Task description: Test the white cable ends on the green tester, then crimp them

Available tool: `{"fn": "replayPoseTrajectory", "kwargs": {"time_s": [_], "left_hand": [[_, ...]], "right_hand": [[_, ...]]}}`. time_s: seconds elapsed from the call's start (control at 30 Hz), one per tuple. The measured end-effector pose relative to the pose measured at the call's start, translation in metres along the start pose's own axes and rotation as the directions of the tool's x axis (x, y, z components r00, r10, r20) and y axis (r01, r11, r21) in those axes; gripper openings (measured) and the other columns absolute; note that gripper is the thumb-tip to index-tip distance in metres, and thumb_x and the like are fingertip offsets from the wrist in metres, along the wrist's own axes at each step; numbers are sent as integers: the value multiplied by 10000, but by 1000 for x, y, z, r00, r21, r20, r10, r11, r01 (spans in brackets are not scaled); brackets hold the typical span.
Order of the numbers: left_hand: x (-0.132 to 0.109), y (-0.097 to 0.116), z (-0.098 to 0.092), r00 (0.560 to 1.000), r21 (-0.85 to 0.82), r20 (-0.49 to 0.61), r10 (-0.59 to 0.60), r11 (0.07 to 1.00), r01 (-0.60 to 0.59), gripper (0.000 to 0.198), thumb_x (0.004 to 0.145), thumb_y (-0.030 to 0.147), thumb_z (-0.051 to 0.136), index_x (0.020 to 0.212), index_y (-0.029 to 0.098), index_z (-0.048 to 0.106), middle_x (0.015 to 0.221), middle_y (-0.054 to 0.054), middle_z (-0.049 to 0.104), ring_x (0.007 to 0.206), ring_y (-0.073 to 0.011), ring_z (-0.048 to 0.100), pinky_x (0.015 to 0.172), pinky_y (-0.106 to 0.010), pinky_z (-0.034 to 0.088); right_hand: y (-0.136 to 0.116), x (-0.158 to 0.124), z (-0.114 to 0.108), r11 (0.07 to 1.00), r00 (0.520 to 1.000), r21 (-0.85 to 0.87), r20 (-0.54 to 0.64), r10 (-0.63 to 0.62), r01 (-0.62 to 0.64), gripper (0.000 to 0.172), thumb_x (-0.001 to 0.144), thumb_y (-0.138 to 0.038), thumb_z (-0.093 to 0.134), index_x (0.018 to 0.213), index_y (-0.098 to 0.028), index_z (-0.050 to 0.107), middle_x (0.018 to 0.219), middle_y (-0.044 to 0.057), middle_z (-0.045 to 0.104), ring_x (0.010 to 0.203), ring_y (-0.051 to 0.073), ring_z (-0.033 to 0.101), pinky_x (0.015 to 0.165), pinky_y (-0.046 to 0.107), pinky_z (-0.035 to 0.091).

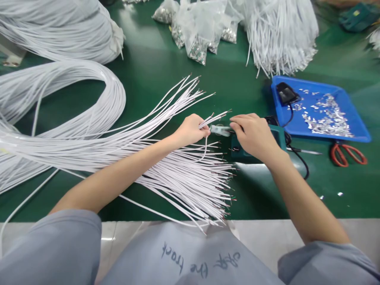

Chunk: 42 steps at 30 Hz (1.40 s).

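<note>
My left hand (194, 128) is closed around a few white cables (218, 118) whose stripped ends point right, and one cable bends down below its fingers. A pale, shiny piece (220, 130) lies between my two hands, touching or nearly touching my left fingertips. My right hand (255, 136) is over a dark green box-shaped device (277, 136), fingers curled at the right end of the pale piece; what they grip is mostly hidden. Under my left forearm, a large bundle of white cables (190, 178) fans out, with thin coloured wires showing at the tips.
A blue tray (323, 134) of small metal bits stands at right, with a black device (287, 93) in it. Red-handled scissors (341, 156) and a thin pointed tool (305, 151) lie in front. Bags of parts (197, 47) and more cables (279, 35) are behind; coiled cables (114, 91) lie left.
</note>
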<state>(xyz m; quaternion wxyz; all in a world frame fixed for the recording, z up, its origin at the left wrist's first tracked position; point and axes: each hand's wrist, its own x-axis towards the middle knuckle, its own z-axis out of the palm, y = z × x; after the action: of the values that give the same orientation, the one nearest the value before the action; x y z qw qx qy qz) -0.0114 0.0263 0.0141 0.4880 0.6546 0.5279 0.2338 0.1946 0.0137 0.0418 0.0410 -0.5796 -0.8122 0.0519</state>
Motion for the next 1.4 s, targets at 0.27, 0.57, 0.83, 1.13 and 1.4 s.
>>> {"fn": "replayPoseTrajectory", "kwargs": {"time_s": [0.27,0.57,0.83,1.13,1.4], "left_hand": [[0,-3,-2,1000,-59,-29,13,998,-15,95,717,153,667,650,107,717,566,-7,595,546,-99,484,579,-264,348],[0,-4,0,993,-125,-58,101,986,-107,70,743,167,660,704,122,697,664,-6,636,655,-118,543,641,-257,388],[-4,1,-1,985,-433,-36,166,886,-165,319,894,352,569,644,154,582,449,62,378,394,-52,323,437,-236,245],[-4,0,0,954,-320,-5,300,903,-286,330,850,382,629,632,135,624,454,35,472,426,-63,405,459,-220,281],[-2,2,-2,912,-334,-266,312,858,-391,286,841,365,649,656,150,614,536,35,483,519,-79,398,545,-250,310]], "right_hand": [[4,-8,-7,999,985,-41,-169,-38,31,397,950,-191,343,1134,-114,687,1075,153,711,995,289,592,878,451,474],[-70,-44,36,797,797,14,-32,-603,604,352,927,-86,377,1122,-43,667,1112,189,693,1035,266,626,1010,458,473],[-64,-36,15,732,944,672,158,-290,113,250,748,-73,475,783,-161,706,802,37,722,708,145,638,702,286,526],[-54,-7,24,139,888,990,-46,457,-20,299,695,-439,784,797,-191,652,740,-14,646,614,93,580,561,227,531],[-53,-14,17,312,908,950,-147,392,19,201,741,-388,762,773,-193,729,691,0,678,564,116,580,579,287,538]]}}
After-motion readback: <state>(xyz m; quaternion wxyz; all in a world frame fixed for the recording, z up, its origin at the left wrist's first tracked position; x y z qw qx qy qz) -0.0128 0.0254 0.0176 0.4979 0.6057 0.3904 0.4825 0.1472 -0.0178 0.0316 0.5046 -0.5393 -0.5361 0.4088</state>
